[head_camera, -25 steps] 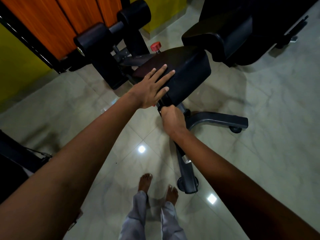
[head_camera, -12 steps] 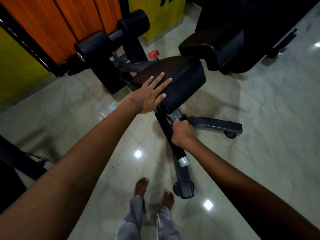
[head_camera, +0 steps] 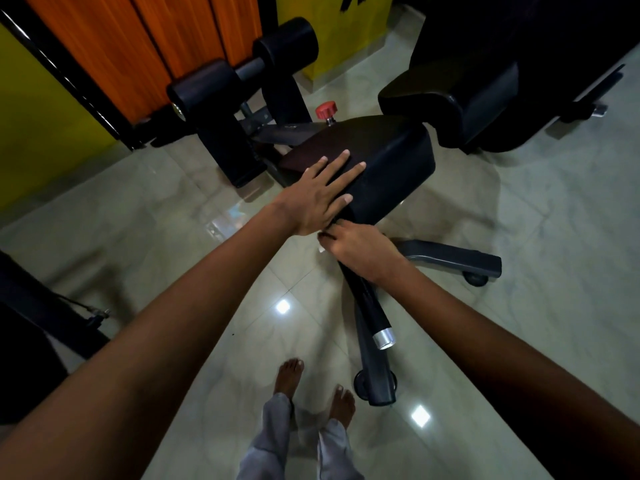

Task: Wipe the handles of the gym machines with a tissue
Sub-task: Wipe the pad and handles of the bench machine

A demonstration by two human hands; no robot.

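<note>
Floor: two bare feet (head_camera: 313, 382) are seen on pale glossy tiles (head_camera: 519, 306), close to the machine's base foot (head_camera: 375, 382).
Handle: a black bar with a silver end cap (head_camera: 372, 308) runs from near the feet up under the seat.
Right hand: the right hand (head_camera: 360, 249) is wrapped round the upper end of the handle, fingers curled.
Tissue: only a small white scrap (head_camera: 321, 249) is seen at the fingertips, so it is probably bunched inside the grip.
Left hand: the left hand (head_camera: 320, 197) is laid flat, fingers straight, on the seat pad (head_camera: 377, 161), holding nothing.
Technique: the tissue is best kept fully round the bar and drawn down to the silver cap in one firm stroke, while the pad is steadied.
Beyond: foam rollers (head_camera: 242, 67) and a red knob (head_camera: 326, 109) are seen further off.
</note>
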